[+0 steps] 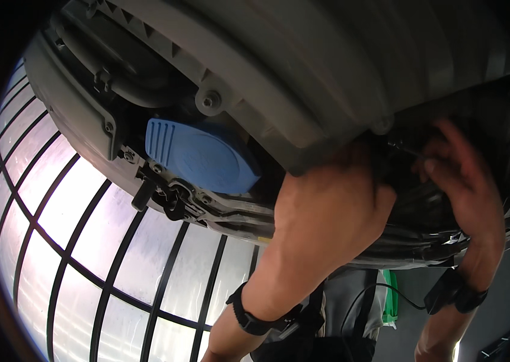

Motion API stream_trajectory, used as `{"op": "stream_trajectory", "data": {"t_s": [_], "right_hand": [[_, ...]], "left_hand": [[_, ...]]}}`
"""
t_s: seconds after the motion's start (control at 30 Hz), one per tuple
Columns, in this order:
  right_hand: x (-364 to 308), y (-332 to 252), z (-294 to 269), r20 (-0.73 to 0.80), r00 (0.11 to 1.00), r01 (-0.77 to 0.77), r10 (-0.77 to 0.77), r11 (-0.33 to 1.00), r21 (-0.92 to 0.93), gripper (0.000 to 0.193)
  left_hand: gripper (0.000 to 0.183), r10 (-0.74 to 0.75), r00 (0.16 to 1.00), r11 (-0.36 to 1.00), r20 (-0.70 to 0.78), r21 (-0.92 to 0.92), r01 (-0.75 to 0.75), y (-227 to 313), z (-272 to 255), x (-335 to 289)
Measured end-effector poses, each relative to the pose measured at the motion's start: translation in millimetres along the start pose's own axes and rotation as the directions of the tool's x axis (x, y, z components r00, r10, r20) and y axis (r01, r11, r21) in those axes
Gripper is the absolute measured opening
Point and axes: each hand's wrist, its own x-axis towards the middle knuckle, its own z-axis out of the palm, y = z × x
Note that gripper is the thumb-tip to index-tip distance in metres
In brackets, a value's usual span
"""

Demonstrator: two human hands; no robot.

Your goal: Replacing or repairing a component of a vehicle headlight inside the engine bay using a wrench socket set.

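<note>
My left hand (330, 208) reaches into a vehicle's engine bay, at the lower edge of a grey plastic cover (291, 114). Its back faces me and the thumb is folded in. The fingers curl into shadow, so what they grip is hidden. To its right, my right hand (463, 187) pinches a slim metal tool (409, 149) between thumb and fingers. The tool's far end points left toward my left hand; its exact kind is too dark to tell. The right index finger is raised.
A blue cap (204, 157) lies left of my left hand, with a bolt (209, 101) on the cover above it. Hoses (128, 90) and a latch-like part (173, 202) sit farther left. A black cable (354, 301) runs to my right wristband (454, 292). Something green (391, 295) hangs below.
</note>
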Motion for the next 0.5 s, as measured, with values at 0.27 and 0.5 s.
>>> {"op": "stream_trajectory", "data": {"t_s": [0.27, 0.5], "right_hand": [[-6, -3, 6, -0.129, 0.989, 0.058, -0.077, 0.987, -0.15, 0.049], [10, -9, 25, -0.065, 0.966, 0.127, -0.251, 0.679, -0.723, 0.038]], "left_hand": [[0.035, 0.219, 0.975, 0.964, 0.027, -0.162, -0.212, -13, 3, 8], [0.051, -0.116, 0.954, 0.993, 0.278, 0.0, 0.121, 12, -54, -3]]}}
